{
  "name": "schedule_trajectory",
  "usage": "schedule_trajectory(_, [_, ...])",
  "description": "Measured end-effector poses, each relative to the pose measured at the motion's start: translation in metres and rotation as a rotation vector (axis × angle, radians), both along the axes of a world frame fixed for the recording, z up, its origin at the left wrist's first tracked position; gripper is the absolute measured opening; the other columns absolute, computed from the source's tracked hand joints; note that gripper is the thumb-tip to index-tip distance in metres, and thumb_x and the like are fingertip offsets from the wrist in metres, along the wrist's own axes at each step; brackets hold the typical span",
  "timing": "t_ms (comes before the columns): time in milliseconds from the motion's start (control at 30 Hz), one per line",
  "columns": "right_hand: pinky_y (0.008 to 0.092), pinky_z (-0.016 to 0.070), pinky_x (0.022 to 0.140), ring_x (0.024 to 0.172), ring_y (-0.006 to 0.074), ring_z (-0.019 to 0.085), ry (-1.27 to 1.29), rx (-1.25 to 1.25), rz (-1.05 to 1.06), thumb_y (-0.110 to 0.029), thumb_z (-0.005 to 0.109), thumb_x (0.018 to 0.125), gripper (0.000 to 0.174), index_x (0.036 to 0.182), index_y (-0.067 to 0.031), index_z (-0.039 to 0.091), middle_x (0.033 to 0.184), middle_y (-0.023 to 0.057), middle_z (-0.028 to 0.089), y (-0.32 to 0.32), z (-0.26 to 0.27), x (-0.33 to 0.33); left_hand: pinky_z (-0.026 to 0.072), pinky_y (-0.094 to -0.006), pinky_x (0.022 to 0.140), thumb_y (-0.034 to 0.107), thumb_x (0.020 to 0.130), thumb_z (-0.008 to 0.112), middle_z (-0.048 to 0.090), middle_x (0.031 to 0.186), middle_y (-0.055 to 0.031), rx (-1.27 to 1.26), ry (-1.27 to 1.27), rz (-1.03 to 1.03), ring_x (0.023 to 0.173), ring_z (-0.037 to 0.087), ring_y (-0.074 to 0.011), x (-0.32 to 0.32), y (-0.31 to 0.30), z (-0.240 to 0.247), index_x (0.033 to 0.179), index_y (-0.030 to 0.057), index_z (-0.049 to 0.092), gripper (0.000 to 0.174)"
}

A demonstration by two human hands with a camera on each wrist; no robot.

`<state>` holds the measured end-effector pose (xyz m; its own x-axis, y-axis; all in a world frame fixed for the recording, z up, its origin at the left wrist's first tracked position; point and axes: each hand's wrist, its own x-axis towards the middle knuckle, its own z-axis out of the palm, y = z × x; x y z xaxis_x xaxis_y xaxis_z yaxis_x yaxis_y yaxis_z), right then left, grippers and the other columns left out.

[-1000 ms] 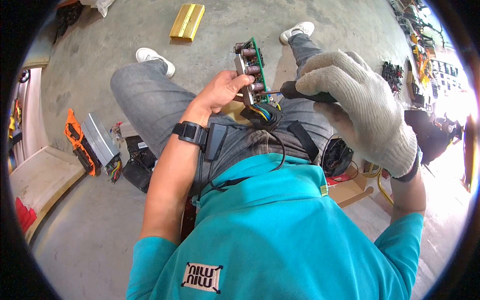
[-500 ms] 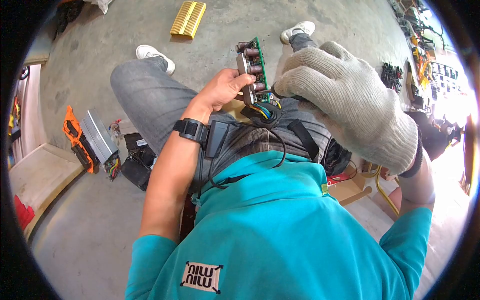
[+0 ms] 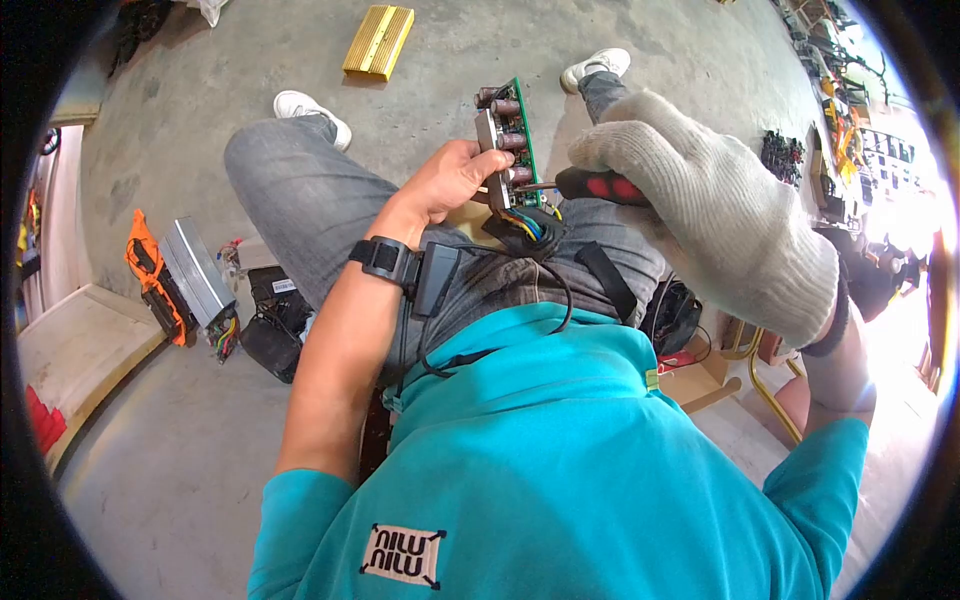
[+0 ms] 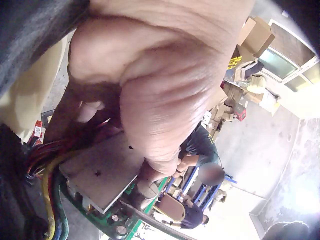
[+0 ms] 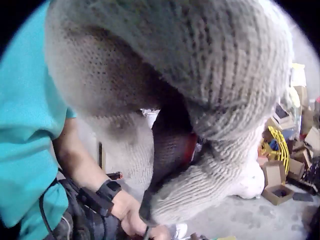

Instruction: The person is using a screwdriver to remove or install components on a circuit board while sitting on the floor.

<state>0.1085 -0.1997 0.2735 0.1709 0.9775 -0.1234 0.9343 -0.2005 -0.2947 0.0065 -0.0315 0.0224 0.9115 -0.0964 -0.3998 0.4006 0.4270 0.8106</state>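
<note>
My bare left hand grips a green circuit board over my lap, thumb beside its row of brown capacitors. In the left wrist view a flat metal plate lies along the board, and coloured wires run from its end. My gloved right hand holds a screwdriver by its black and red handle. The screwdriver's shaft points left at the board's lower end, its tip hidden among the parts. Glove fingers curl round the handle in the right wrist view.
A gold finned casing lies on the floor ahead. To the left are an orange and black part, a silver casing and a wooden board. An open cardboard box stands at the right. Other people appear in the left wrist view.
My right hand moved in toward the board, then drew back a little, its grip shifting so the handle's red part shows. My left hand and the board have barely moved.
</note>
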Motion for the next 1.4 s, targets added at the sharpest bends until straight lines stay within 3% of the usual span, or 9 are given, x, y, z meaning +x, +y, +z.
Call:
schedule_trajectory(200, [0.0433,0.0551,0.081,0.1,0.0368,0.066,0.05,-0.194,-0.259,-0.001,0.071,0.082,0.046,0.124,-0.0068,0.054,0.109,0.0147,0.063,0.003,0.007,-0.002,0.0513,-0.0281,0.088,0.032,0.098,0.062,0.071,0.104,-0.0066,0.025,0.007,-0.022,0.095,0.066,-0.0117,0.005,0.001,-0.017,0.121,-0.0057,0.064,0.044])
schedule_trajectory(400, [0.0435,0.055,0.079,0.096,0.036,0.068,-0.12,-0.058,0.118,-0.01,0.072,0.086,0.042,0.124,-0.0072,0.054,0.1,0.0146,0.066,0.003,0.001,0.002,0.0538,-0.0298,0.088,0.026,0.099,0.061,0.071,0.108,-0.0082,-0.002,0.005,-0.028,0.098,0.068,-0.015,0.002,0.001,-0.006,0.129,-0.0042,0.06,0.043])
schedule_trajectory(467, [0.0433,0.0551,0.081,0.102,0.0365,0.066,-0.045,-0.289,-0.256,-0.004,0.074,0.079,0.047,0.122,-0.008,0.056,0.112,0.0134,0.063,0.006,0.005,-0.008,0.0558,-0.0313,0.085,0.021,0.099,0.06,0.071,0.106,-0.0088,-0.011,-0.011,-0.005,0.097,0.069,-0.0167,0.003,0.0,-0.01,0.128,-0.0024,0.062,0.037])
schedule_trajectory(600, [0.0429,0.0548,0.081,0.101,0.0362,0.066,0.047,-0.212,-0.288,-0.004,0.072,0.08,0.043,0.12,-0.0083,0.057,0.112,0.0135,0.063,0.005,0.009,-0.006,0.0565,-0.0323,0.086,0.021,0.099,0.06,0.07,0.108,-0.0093,-0.015,-0.026,-0.006,0.1,0.069,-0.0173,0.004,0.0,-0.012,0.129,-0.0025,0.06,0.038])
schedule_trajectory(800, [0.0424,0.055,0.079,0.096,0.0349,0.069,-0.145,-0.044,0.091,-0.01,0.07,0.088,0.036,0.121,-0.0082,0.056,0.105,0.0154,0.067,0.004,0.003,0.0,0.0563,-0.0316,0.085,0.024,0.098,0.061,0.07,0.107,-0.009,-0.045,-0.021,-0.008,0.099,0.068,-0.0168,0.003,0.0,-0.014,0.126,-0.0034,0.061,0.039])
schedule_trajectory(867, [0.0424,0.0549,0.08,0.101,0.0339,0.067,-0.002,-0.274,-0.279,-0.008,0.072,0.084,0.041,0.122,-0.0092,0.057,0.115,0.0149,0.064,0.009,0.008,-0.009,0.0564,-0.0317,0.084,0.025,0.098,0.061,0.07,0.107,-0.0091,-0.05,-0.037,-0.007,0.099,0.069,-0.0167,0.004,0.0,-0.02,0.125,-0.0039,0.062,0.04])
schedule_trajectory(1000, [0.0424,0.0544,0.079,0.1,0.0337,0.067,-0.052,-0.313,-0.329,-0.01,0.073,0.083,0.042,0.121,-0.0095,0.057,0.114,0.0135,0.063,0.005,0.013,-0.013,0.0559,-0.0309,0.084,0.026,0.098,0.062,0.071,0.104,-0.0094,0.001,-0.036,-0.017,0.097,0.068,-0.0162,0.006,0.001,-0.024,0.125,-0.0048,0.062,0.041])
schedule_trajectory(1200, [0.0418,0.0541,0.078,0.096,0.0345,0.068,-0.123,-0.067,0.058,-0.014,0.073,0.086,0.04,0.121,-0.0079,0.055,0.105,0.0135,0.065,-0.001,0.008,0.0,0.0559,-0.0307,0.084,0.024,0.098,0.061,0.071,0.103,-0.0092,-0.051,-0.018,0.022,0.096,0.069,-0.0165,0.004,-0.003,-0.016,0.125,-0.0043,0.062,0.039])
schedule_trajectory(1400, [0.0422,0.0543,0.079,0.096,0.0345,0.068,-0.065,-0.324,-0.392,-0.006,0.073,0.083,0.037,0.117,-0.0081,0.058,0.11,0.0127,0.063,0.001,0.008,-0.007,0.0557,-0.0317,0.088,0.021,0.098,0.061,0.07,0.105,-0.0097,-0.046,0.025,0.003,0.099,0.068,-0.0174,0.005,0.0,-0.009,0.126,-0.0048,0.061,0.038])
